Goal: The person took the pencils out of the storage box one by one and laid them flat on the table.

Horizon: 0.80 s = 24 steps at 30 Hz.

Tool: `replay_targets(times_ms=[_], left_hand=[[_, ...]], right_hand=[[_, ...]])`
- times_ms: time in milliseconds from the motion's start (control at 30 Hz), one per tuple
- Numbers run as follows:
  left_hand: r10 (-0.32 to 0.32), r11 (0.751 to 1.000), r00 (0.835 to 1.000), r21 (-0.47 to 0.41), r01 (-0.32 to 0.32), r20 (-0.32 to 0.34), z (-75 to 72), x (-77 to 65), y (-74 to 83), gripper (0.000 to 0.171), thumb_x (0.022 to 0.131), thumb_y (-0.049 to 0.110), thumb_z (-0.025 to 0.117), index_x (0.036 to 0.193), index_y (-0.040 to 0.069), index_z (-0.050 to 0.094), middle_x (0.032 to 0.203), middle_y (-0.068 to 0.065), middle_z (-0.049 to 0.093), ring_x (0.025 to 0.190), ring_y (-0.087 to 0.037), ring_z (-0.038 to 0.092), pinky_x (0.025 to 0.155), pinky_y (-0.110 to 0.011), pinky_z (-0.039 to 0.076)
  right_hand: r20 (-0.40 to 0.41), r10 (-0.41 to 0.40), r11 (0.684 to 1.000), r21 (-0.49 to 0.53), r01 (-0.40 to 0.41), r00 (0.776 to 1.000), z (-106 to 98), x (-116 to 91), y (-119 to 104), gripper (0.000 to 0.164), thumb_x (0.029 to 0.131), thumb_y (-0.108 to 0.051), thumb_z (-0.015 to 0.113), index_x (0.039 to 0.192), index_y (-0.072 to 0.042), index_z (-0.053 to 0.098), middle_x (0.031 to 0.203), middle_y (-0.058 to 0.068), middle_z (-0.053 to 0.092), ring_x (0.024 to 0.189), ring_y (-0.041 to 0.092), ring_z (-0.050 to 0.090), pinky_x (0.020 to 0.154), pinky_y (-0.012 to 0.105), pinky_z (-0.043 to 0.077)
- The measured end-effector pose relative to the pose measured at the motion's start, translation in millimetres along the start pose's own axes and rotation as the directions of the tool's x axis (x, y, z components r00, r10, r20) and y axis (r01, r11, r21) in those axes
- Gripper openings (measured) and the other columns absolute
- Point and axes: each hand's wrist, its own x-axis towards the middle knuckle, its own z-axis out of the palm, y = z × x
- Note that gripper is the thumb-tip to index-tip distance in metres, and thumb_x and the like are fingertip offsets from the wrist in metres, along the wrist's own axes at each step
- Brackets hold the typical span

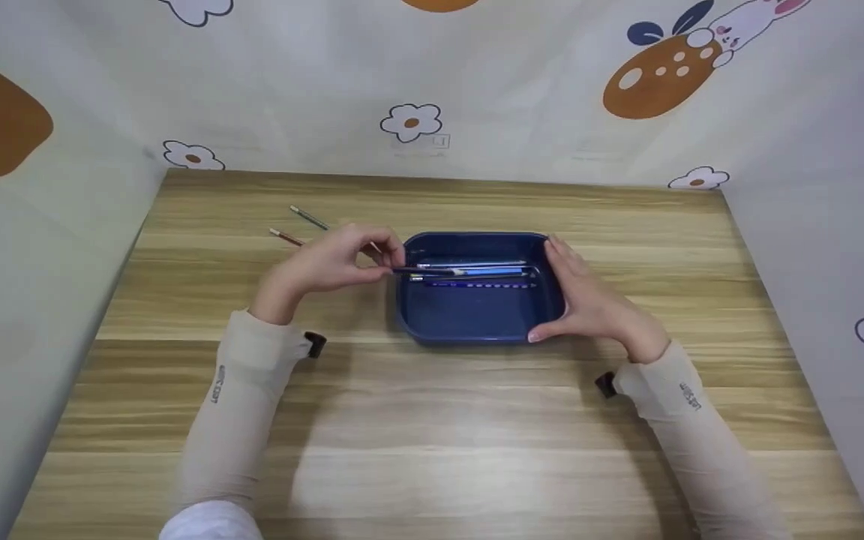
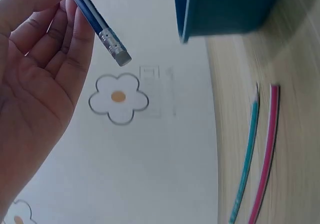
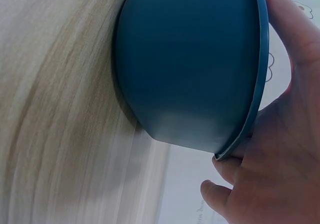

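Left hand (image 1: 327,261) is pinching a pencil (image 2: 93,19) between thumb and fingers, holding it over the left side of the bin (image 1: 477,319). Pencils (image 1: 477,285) are lying inside. Right hand (image 1: 589,300) is gripping the bin's right end, thumb and fingers spread across it; should be bracing it fine. Best approach: aligning the pencil with the row, lowering close before loosening the pinch, so nothing's rolling. Teal pencil (image 2: 246,159) and pink pencil (image 2: 266,154) are lying on the table (image 1: 439,435), left of the bin.
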Motion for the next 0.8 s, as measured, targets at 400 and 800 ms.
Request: replay_targets(times_ms=[400, 800], left_hand=[[-0.182, 0.980, 0.982, 0.077, 0.186, -0.059, -13.5, -45.4, -34.7, 0.015, 0.086, -0.010, 0.065, 0.098, -0.001, 0.068, 0.099, -0.014, 0.071, 0.096, -0.026, 0.067, 0.089, -0.042, 0.057], [-0.370, 0.908, 0.928, 0.194, 0.373, -0.049, -20.3, -68.4, -71.1, 0.019, 0.085, -0.012, 0.060, 0.100, -0.002, 0.067, 0.100, -0.017, 0.070, 0.097, -0.030, 0.065, 0.090, -0.047, 0.054]], right_hand=[[-0.003, 0.000, 1.000, 0.009, 0.000, 1.000, 1, 1, 1, 0.142, 0.062, -0.055, 0.090, 0.158, 0.000, 0.001, 0.167, 0.021, -0.002, 0.156, 0.036, -0.002, 0.125, 0.056, 0.007], [-0.002, 0.000, 1.000, -0.001, 0.000, 1.000, 1, 1, 0, 0.142, 0.062, -0.055, 0.089, 0.158, 0.001, 0.002, 0.167, 0.021, -0.002, 0.156, 0.037, -0.001, 0.125, 0.056, 0.007]])
